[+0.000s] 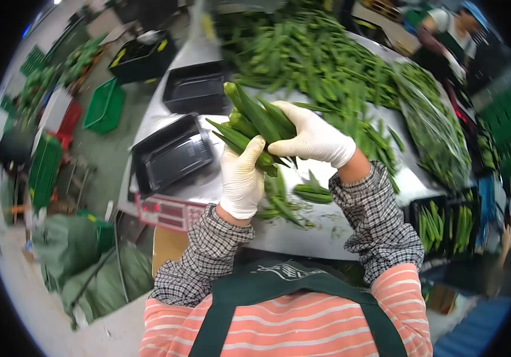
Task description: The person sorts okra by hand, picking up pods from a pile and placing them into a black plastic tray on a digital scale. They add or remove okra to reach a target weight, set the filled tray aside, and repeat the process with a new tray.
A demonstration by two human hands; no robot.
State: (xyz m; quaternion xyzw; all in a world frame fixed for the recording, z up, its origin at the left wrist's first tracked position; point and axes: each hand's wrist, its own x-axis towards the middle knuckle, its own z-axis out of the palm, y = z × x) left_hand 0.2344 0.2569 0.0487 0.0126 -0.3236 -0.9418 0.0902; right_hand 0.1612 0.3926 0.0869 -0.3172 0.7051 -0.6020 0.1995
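Note:
Both my hands wear white gloves and meet over the metal table (326, 229), holding a bunch of green okra pods (255, 119) between them. My left hand (243, 178) is wrapped round the lower part of the bunch, thumb on top. From the right, my right hand (312, 135) grips the other side of the pods. A black tray (175, 156), with nothing in it, rests tilted on a scale (171, 213) left of my left hand. Beyond it lies another black tray (195, 86). A few loose pods (313, 191) lie below my hands.
A large okra heap (303, 53) covers the table's far side, with a plastic bag of okra (434, 125) at its right. Filled black trays (431, 226) stand at the right edge. A co-worker (451, 38) is at the upper right. Green crates (104, 106) and sacks are on the left floor.

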